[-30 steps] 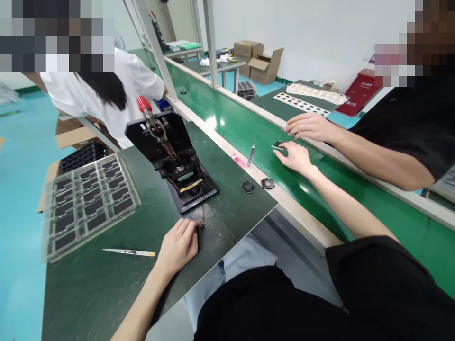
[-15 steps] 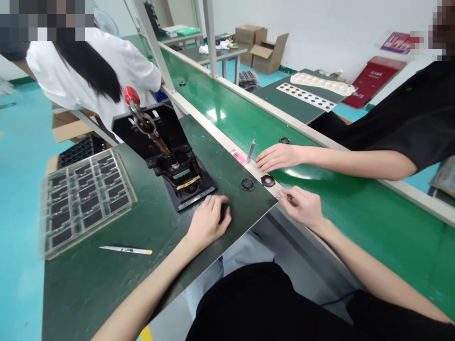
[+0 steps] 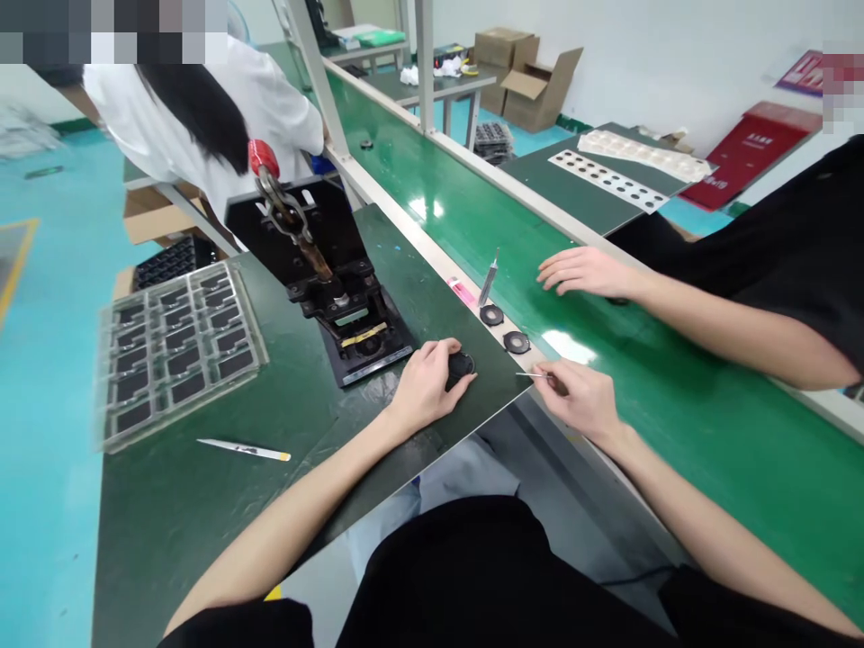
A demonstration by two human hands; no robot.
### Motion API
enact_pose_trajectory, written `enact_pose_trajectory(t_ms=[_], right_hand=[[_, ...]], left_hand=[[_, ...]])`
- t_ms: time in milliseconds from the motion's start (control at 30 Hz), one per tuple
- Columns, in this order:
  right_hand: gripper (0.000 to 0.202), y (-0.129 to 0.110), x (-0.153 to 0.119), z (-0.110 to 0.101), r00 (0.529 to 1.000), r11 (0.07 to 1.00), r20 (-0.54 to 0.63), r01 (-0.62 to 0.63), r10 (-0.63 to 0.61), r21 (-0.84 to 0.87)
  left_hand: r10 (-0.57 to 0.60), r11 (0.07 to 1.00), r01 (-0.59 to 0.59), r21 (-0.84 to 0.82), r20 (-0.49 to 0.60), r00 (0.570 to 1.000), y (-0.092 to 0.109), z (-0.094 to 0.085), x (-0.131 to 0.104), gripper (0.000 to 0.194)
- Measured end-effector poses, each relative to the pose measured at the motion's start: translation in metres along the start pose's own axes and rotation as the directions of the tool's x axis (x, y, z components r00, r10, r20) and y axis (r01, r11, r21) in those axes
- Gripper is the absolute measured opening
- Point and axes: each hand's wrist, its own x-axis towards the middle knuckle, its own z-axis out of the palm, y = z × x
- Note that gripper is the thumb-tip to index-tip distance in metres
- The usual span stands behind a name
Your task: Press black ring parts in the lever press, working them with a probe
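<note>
My left hand [image 3: 428, 385] is closed around the edge of a round black part [image 3: 462, 365] on the dark green tabletop, thumb on the near side and fingers on the far side. In my right hand [image 3: 581, 394], beside the table corner, the fingers pinch a thin metal tool [image 3: 528, 374]; its tip points left, and its other end is hidden in the grip. Two black ring-shaped parts, a nearer ring [image 3: 517, 342] and a farther ring [image 3: 491, 315], lie on the pale ledge beyond my hands. A black hand press [image 3: 351, 328] with a red-tipped lever stands left of my left hand.
A clear tray [image 3: 182, 346] of dark pieces and a slim white pointed tool [image 3: 244, 449] lie on the table's left side. An upright syringe-like tube [image 3: 489, 281] stands on the ledge. Across the green belt [image 3: 432, 193] reaches a co-worker's hand [image 3: 587, 270]. Another person [image 3: 270, 99] sits beyond the press.
My left hand has moved right and taken hold of the round black part. The co-worker's hand has drawn back from the ledge, where a second ring now shows. My right hand keeps its tool.
</note>
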Motion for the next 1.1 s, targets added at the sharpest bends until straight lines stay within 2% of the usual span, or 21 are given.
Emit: enact_pose_trajectory(t_ms=[133,300,367,433,500,600,667,733,800,900,967,1033,1100], right_hand=[[0.015,0.002,0.02,0.007,0.997,0.997,0.042,-0.06,0.058,0.047],[0.03,0.018,0.073,0.037,0.978,0.992,0.164,-0.126,0.126,-0.009],[0.037,0.026,0.088,0.049,0.961,0.99,0.237,-0.14,0.143,-0.029],[0.042,0.031,0.096,0.059,0.944,0.988,0.292,-0.153,0.154,-0.028],[0.044,0.034,0.097,0.064,0.936,0.985,0.309,-0.173,0.167,-0.006],[0.047,0.035,0.093,0.065,0.936,0.973,0.282,-0.227,0.209,0.033],[0.045,0.034,0.091,0.06,0.927,0.954,0.267,-0.291,0.265,0.064],[0.038,0.028,0.09,0.05,0.915,0.931,0.262,-0.346,0.308,0.113],[0.031,0.016,0.089,0.036,0.933,0.934,0.216,-0.323,0.287,0.155],[0.018,-0.017,0.081,0.018,0.991,0.978,0.071,-0.127,0.117,0.164],[0.008,-0.044,0.073,0.014,0.997,0.983,0.059,0.045,-0.056,0.179],[0.008,-0.071,0.065,0.019,0.966,0.956,0.106,0.212,-0.236,0.202],[0.017,-0.093,0.058,0.029,0.914,0.913,0.15,0.341,-0.378,0.221]], left_hand=[[0.014,0.998,-0.012,0.064,-0.043,0.999,-0.008,-0.019,-0.033,0.041],[-0.018,0.998,0.021,0.051,-0.048,0.999,-0.008,-0.04,-0.061,0.044],[-0.002,0.994,0.007,0.105,-0.049,0.999,-0.011,-0.056,-0.074,0.045],[-0.036,0.98,0.055,0.191,-0.098,0.995,-0.019,-0.079,-0.087,0.045],[-0.168,0.945,0.217,0.244,-0.206,0.964,-0.035,-0.103,-0.099,0.044],[-0.426,0.84,0.504,0.2,-0.331,0.842,-0.066,-0.13,-0.108,0.045],[-0.536,0.78,0.598,0.185,-0.298,0.79,-0.086,-0.137,-0.106,0.046],[-0.593,0.746,0.629,0.216,-0.213,0.776,-0.098,-0.139,-0.101,0.044],[-0.607,0.734,0.626,0.262,-0.159,0.778,-0.101,-0.137,-0.097,0.044],[-0.515,0.752,0.569,0.331,-0.244,0.822,-0.087,-0.133,-0.097,0.041],[-0.361,0.794,0.473,0.38,-0.331,0.872,-0.068,-0.127,-0.1,0.029],[-0.173,0.866,0.298,0.401,-0.319,0.932,-0.046,-0.118,-0.102,0.017],[-0.012,0.932,0.08,0.354,-0.19,0.982,-0.026,-0.105,-0.102,0.019]])
